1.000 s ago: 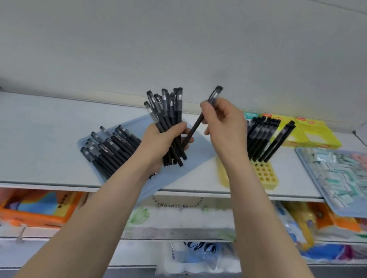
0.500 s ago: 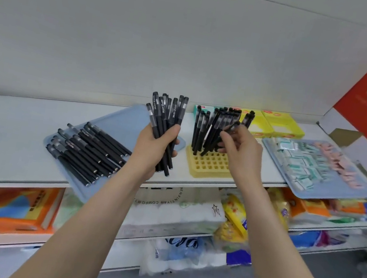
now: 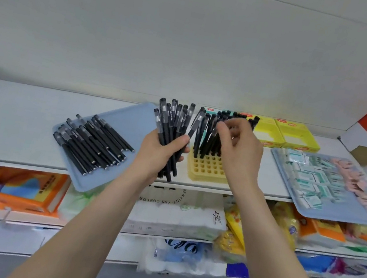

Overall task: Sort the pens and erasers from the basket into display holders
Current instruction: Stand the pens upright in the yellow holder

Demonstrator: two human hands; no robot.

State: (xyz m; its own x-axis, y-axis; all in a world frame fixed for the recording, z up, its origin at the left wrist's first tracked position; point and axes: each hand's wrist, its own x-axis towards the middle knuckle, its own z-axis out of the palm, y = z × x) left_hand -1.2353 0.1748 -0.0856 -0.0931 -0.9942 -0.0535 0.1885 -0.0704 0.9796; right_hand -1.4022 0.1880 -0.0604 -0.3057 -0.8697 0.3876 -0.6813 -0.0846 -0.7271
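Pens of black plastic, a thick bundle of them, are standing caps-up in the left hand, whose fingers and thumb are curling tightly round the lower barrels above the front edge of the white shelf. Just to the right, a yellow plastic grid holder is sitting at that same front edge, and more black pens are standing upright in its rear rows while its front holes are showing open. The right hand is hovering over those standing pens with its fingers bent down among their caps; whether it is pinching one of them or merely touching them I cannot tell, since the fingertips are blending into the dark caps. Left of the bundle, a pale blue flat tray is lying at an angle with one corner hanging over the shelf's front edge, and a row of loose black pens is lying side by side on it. Near the shelf's right end, a second pale blue tray is also overhanging the front edge and carrying white-and-green wrapped erasers with pink erasers beside them. Two yellow cardboard boxes are sitting along the back edge, behind the holder and to its right.
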